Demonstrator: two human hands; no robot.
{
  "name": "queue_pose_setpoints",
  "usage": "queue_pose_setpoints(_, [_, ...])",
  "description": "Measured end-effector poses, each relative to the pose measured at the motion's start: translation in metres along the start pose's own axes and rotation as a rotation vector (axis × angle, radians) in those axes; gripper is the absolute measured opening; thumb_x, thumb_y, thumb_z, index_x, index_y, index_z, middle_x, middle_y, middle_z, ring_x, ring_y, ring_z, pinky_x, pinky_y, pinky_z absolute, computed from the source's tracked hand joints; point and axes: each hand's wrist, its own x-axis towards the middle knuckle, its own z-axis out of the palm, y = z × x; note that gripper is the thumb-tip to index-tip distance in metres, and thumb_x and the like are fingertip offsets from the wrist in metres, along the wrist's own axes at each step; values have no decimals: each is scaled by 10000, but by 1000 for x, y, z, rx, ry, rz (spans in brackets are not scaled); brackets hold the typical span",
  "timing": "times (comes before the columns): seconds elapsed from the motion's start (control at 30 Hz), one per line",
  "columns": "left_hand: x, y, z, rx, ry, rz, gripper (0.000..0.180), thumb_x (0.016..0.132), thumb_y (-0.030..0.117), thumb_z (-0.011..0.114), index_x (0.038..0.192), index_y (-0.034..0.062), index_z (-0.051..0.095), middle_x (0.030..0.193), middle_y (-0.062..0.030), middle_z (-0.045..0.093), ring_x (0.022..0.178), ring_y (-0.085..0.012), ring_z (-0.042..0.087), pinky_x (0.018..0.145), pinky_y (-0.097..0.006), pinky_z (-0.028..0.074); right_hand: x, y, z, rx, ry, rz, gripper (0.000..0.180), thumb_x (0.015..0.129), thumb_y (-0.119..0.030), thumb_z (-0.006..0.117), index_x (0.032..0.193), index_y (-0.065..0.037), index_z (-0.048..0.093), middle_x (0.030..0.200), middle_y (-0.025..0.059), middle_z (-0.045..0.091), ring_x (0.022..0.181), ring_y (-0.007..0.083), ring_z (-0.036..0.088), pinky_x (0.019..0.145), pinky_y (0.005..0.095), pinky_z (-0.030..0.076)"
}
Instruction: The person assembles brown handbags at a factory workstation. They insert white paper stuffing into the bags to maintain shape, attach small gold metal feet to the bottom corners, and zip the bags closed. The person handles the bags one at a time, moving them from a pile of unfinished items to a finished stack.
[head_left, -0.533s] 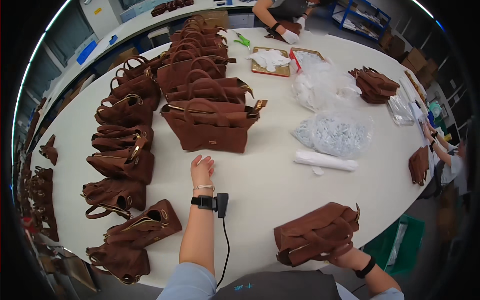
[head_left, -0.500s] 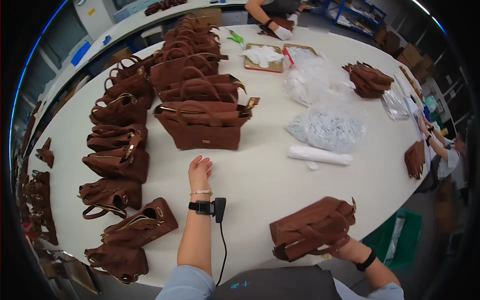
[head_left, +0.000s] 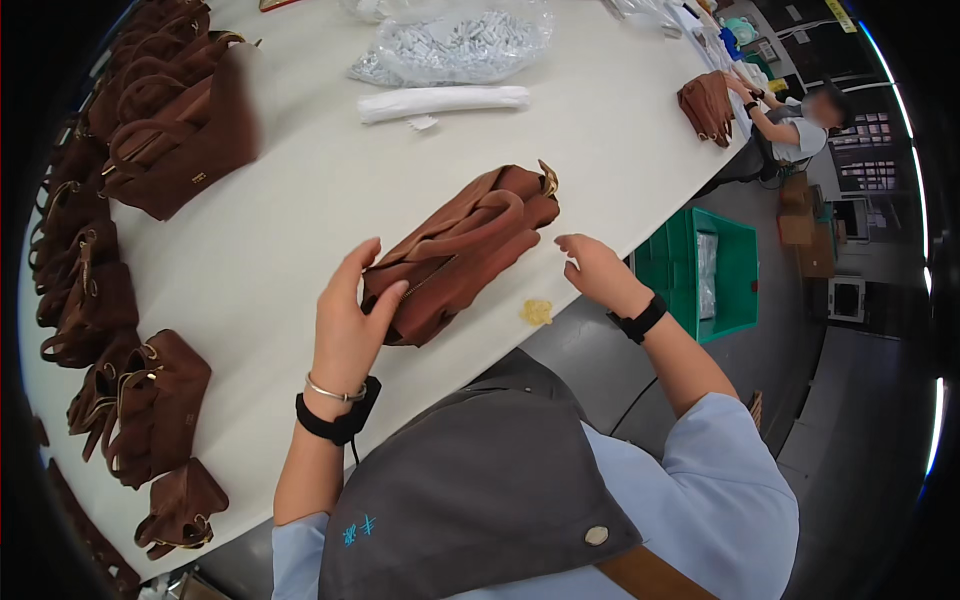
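Note:
A brown handbag [head_left: 465,255] lies slantwise near the table's front edge, its handle folded over the top and a gold zip showing along it. My left hand [head_left: 347,312] grips the bag's near left end, thumb on one side and fingers on the other. Just off the far right end, my right hand [head_left: 598,274] is open above the table edge, fingers apart and holding nothing. A small tangle of pale yellow pieces [head_left: 536,311] rests on the table between the bag and the edge.
Upright brown handbags [head_left: 185,150] stand in rows along the left. Beyond my bag lie a white roll [head_left: 445,102] and a clear bag of small pale pieces [head_left: 460,45]. A green crate [head_left: 742,270] sits below the table at right, near another person [head_left: 800,135] handling a brown bag [head_left: 705,108].
My view has swung to the right. My left hand, free before, now holds the handbag's left end. My right hand has let go of the bag, which sits farther onto the table.

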Motion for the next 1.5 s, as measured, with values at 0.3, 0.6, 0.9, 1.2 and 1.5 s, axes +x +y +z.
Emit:
queue_pose_setpoints(0.3, [27,31,34,445,-62,14,275,858,136,709,1116,45,682,952,-176,714,899,-344,683,774,-386,536,-51,48,38,79,-80,-285,269,806,-36,688,1069,0,644,1087,163,639,1033,349,606,895,418,511])
queue_pose_setpoints(0.6, [30,49,51,424,-48,-133,240,911,169,657,1111,43,695,907,-188,711,819,-385,666,742,-400,533,47,23,-47,228,297,-713,592,748,-93,788,1284,-34,542,1216,136,556,1144,328,530,969,433,445])
queue_pose_setpoints(0.9, [49,60,41,451,-107,-291,270,980,215,611,1141,7,670,905,-217,707,791,-351,679,745,-365,525,75,4,-45,-29,300,-1132,299,797,-134,687,1091,-94,651,1109,68,588,1121,239,544,994,451,409])
queue_pose_setpoints(1.2, [91,84,39,632,162,147,244,977,88,547,1188,48,661,1000,-129,730,895,-277,709,791,-330,550,86,38,-24,0,200,-1184,181,772,-84,664,943,-27,676,1093,86,657,1032,258,623,937,386,504])
queue_pose_setpoints(1.5, [81,46,63,866,261,290,360,829,151,733,1179,93,669,1147,-89,697,1070,-293,639,855,-383,511,111,7,23,-189,1,-658,231,754,-6,615,981,25,647,976,165,647,945,341,628,816,435,523])
